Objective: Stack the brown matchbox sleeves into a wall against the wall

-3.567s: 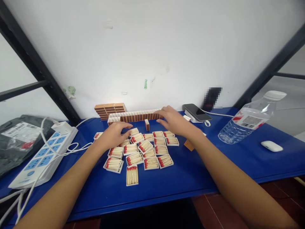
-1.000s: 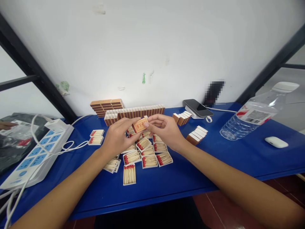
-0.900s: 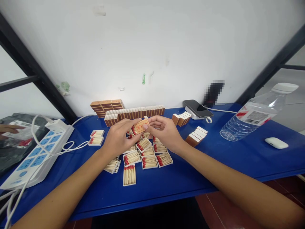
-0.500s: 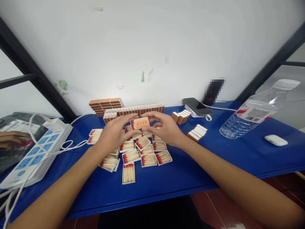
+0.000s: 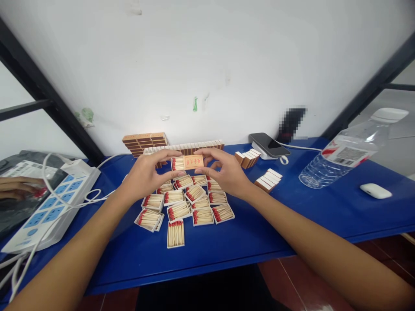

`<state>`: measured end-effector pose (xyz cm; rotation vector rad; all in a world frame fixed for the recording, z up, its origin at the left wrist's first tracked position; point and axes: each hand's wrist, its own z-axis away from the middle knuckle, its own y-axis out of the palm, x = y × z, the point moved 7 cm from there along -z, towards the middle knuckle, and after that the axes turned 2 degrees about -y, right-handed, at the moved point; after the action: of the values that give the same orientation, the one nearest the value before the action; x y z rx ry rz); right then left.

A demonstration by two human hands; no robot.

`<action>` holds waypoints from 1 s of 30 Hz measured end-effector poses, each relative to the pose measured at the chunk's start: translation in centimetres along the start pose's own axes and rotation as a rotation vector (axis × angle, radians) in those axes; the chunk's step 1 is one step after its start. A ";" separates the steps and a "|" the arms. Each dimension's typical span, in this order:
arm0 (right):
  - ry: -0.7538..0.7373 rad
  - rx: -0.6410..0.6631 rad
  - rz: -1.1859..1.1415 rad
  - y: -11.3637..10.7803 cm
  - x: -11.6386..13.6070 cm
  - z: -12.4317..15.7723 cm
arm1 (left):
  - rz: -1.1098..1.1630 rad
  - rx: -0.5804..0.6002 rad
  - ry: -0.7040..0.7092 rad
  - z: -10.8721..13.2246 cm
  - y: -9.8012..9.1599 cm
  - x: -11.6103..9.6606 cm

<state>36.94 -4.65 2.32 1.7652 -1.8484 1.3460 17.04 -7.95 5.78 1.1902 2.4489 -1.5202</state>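
Both hands hold one matchbox above the blue table (image 5: pixel 227 246). My left hand (image 5: pixel 145 175) pinches the white tray of matches (image 5: pixel 177 163), whose red heads stick out on the left. My right hand (image 5: pixel 225 172) pinches the orange sleeve (image 5: pixel 193 162), with the tray partly inside it. Below them lie several open trays of matches (image 5: pixel 181 207). Empty sleeves stand in a row (image 5: pixel 194 148) by the wall, with a stack (image 5: pixel 145 142) at its left end.
Two small groups of sleeves (image 5: pixel 248 159) (image 5: pixel 268 180) lie right of the hands. Behind are a phone (image 5: pixel 269 146), a lying water bottle (image 5: pixel 350 153) and a white earbud case (image 5: pixel 375 190). A power strip (image 5: pixel 53 205) with cables lies left; another person's hand (image 5: pixel 14 186) rests at the left edge.
Both hands reached to the table, then lifted a sleeve and a tray. The tray now sits partly in the sleeve, held level and higher. The other person's hand came into view at left.
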 end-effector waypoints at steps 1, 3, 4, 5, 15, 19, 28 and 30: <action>-0.005 -0.014 0.015 -0.2 -0.1 0.0 | -0.009 -0.001 -0.017 0.0 -0.3 0.3; -0.011 -0.052 0.063 -0.8 -0.3 -0.2 | -0.041 0.012 -0.072 -0.1 -1.0 1.2; -0.011 -0.071 0.093 -1.2 -0.4 -0.2 | -0.061 0.034 -0.107 -0.1 -1.4 1.7; -0.010 -0.088 0.121 -1.5 -0.6 -0.3 | -0.079 0.061 -0.139 0.0 -1.6 2.3; 0.022 -0.145 0.251 -2.8 -2.6 -0.6 | -0.170 0.396 -0.203 0.9 -0.6 5.9; -0.004 -0.119 0.358 -3.3 -2.9 -0.8 | -0.176 0.457 -0.220 1.2 -0.2 6.5; -0.137 0.164 0.796 -2.0 -3.3 -1.0 | -0.189 0.374 -0.249 1.1 -0.1 6.7; -0.118 0.220 0.859 -1.4 -3.6 -1.2 | -0.168 0.353 -0.241 1.0 0.0 6.5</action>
<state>38.52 -1.23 0.97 1.1486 -2.7839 1.7874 12.07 -4.90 2.74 0.7871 2.2331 -2.0716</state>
